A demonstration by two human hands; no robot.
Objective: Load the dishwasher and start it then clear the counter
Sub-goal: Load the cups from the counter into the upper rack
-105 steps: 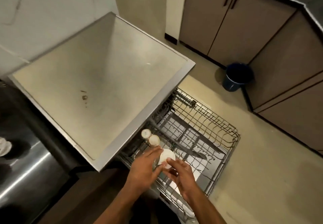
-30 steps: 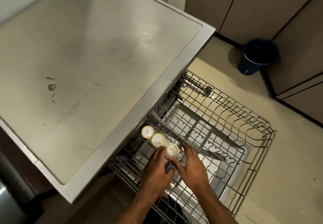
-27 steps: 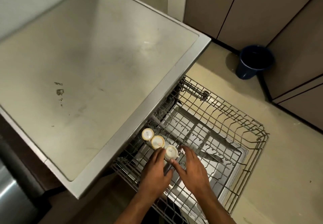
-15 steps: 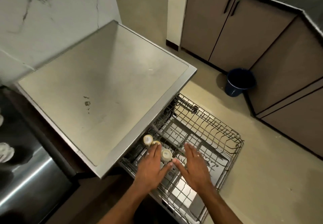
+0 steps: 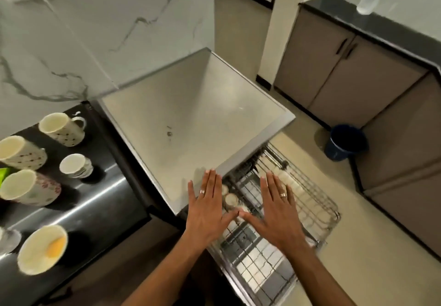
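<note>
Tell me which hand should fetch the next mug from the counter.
Left. The left hand is open and empty, on the side of the black counter where the mugs stand, such as the small white cup. The right hand hovers over the dishwasher rack, farther away.

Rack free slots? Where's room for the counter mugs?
Rack: bare wire right of right hand and toward the near end. Crowded: far-left corner, upturned cups beside left hand. Counter left is packed with mugs.
</note>
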